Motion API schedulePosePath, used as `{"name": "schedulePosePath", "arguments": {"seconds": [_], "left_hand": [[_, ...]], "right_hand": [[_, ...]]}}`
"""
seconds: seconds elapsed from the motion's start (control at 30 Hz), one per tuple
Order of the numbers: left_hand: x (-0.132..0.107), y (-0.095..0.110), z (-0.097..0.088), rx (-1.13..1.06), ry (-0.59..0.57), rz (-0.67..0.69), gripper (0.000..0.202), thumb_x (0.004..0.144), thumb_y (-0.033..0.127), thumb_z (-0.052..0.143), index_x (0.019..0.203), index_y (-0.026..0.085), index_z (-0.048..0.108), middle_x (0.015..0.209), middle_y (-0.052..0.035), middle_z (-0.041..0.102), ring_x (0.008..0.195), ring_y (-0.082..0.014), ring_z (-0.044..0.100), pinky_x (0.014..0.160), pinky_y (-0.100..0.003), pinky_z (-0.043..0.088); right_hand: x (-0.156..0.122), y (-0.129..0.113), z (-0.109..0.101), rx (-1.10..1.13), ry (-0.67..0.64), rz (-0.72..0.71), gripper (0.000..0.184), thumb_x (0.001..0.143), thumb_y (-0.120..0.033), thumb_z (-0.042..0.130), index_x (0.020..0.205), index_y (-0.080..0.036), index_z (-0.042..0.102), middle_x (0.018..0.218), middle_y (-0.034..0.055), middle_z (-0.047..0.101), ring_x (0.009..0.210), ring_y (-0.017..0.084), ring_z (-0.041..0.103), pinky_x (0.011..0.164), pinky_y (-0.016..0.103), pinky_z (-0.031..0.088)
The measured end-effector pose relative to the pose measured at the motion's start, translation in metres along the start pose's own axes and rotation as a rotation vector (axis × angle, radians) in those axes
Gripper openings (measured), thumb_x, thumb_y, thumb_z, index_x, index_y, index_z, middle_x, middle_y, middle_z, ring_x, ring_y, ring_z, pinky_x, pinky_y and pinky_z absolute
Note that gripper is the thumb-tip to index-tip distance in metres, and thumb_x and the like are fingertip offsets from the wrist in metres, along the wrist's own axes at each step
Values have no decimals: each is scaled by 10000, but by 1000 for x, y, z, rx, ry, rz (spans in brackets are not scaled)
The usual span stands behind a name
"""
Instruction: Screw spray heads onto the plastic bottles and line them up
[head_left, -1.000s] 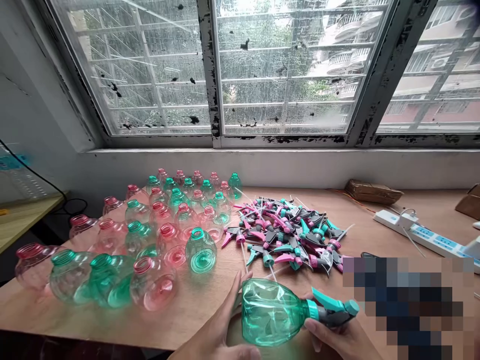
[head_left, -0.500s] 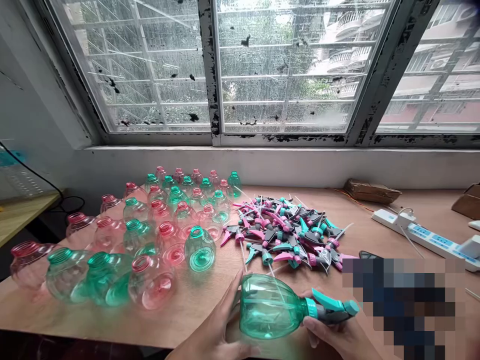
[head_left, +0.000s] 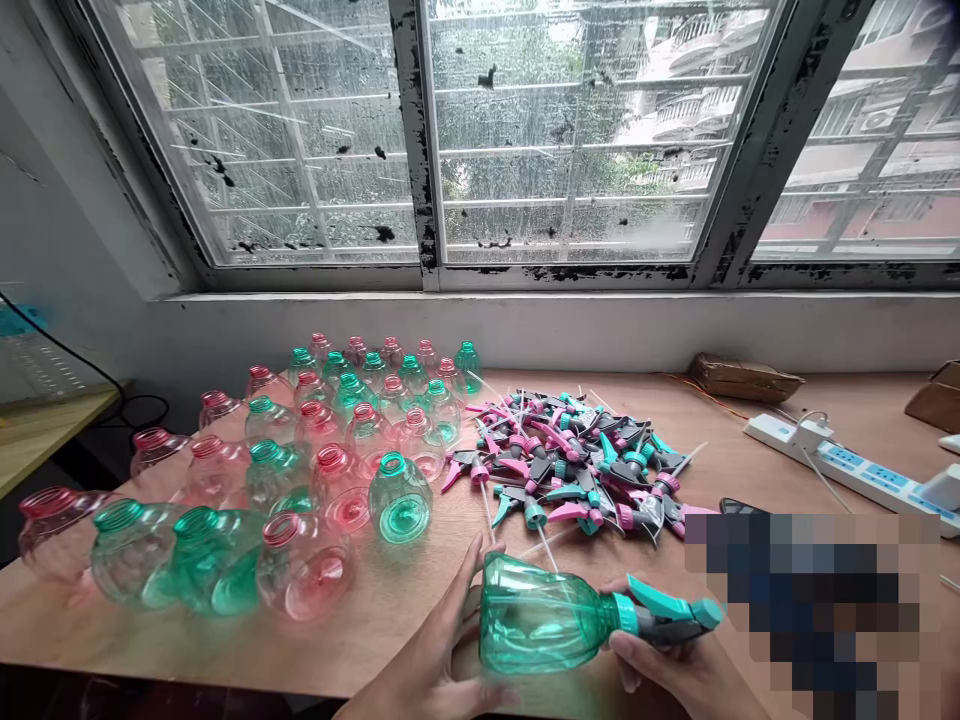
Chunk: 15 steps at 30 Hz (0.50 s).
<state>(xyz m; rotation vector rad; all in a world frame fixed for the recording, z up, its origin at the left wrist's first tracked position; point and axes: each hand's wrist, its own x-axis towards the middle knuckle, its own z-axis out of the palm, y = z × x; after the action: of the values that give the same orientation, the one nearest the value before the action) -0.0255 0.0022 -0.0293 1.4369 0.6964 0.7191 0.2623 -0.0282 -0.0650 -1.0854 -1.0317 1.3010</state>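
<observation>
A clear green spray bottle (head_left: pixel 540 615) lies sideways between my hands, its base to the left. My left hand (head_left: pixel 431 645) cups the base end, the fingers partly hidden behind the bottle. On the other end sits a grey and teal trigger sprayer (head_left: pixel 667 612), its collar at the bottle's neck and its tube visible inside. My right hand (head_left: pixel 679 665) is closed around the sprayer and collar, thumb at the front. Just beyond the bottle lies a heap of pink, teal and grey trigger sprayers (head_left: pixel 562 460) with thin tubes sticking out.
Rows of open pink and green bottles, such as a green bottle (head_left: pixel 400 500), stand on the wooden table (head_left: pixel 360 655) at left. A white power strip (head_left: pixel 847 470) and a brown package (head_left: pixel 744 378) are at right. A dark phone-like object (head_left: pixel 741 507) lies beside a blurred-out patch.
The spray bottle has turned slightly in my hands, and its reflections look different. Both hands keep nearly the same hold. The view has shifted a little.
</observation>
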Motion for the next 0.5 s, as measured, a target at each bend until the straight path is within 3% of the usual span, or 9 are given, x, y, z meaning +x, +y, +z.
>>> {"name": "schedulePosePath", "arguments": {"seconds": [0.13,0.3,0.5], "left_hand": [[1,9,2,78,-26,9,982,878,297,783,1626,378,152,1742,-41,203,1583,-323,240,1280,-451,279],[4,6,3,80,22,45,823,1003,378,608,1627,414,72,1713,-45,303,1560,-279,319,1278,-443,275],[4,0,-2,18,-42,31,1204,801,293,865,1624,409,-7,1720,-88,269,1542,-323,351,1261,-501,297]], "right_hand": [[-1,-3,1,7,12,17,467,723,-516,885,1036,-196,754,542,-24,691,500,172,603,539,293,487],[-1,-7,4,-26,21,34,510,704,-562,874,1029,-184,769,546,-23,663,511,187,600,548,324,501],[0,-2,3,8,5,13,473,711,-533,884,1011,-195,745,546,-40,654,491,158,572,518,287,465]]}}
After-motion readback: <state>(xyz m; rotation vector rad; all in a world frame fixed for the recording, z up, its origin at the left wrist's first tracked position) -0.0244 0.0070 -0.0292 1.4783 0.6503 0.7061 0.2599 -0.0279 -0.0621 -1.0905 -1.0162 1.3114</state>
